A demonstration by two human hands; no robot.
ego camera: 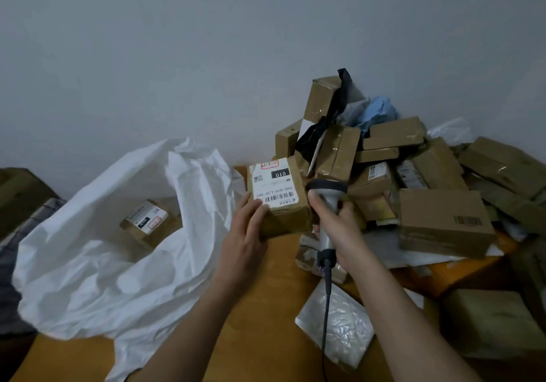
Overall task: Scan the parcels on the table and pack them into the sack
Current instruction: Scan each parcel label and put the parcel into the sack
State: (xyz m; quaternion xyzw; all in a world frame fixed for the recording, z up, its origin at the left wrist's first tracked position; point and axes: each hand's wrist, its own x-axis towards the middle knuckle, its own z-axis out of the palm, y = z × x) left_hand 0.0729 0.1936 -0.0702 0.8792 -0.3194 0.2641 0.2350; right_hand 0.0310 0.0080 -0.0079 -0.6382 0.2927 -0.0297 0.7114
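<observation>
Head view, left grip (pixel 246 228) clasping parcel (pixel 277 195) labelled "010", right grip (pixel 334 219) clenching scanner (pixel 326 192).

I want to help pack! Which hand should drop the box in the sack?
Left, probably. The left hand already holds the box, and the sack lies open on that side. The right hand is busy gripping the scanner.
</observation>
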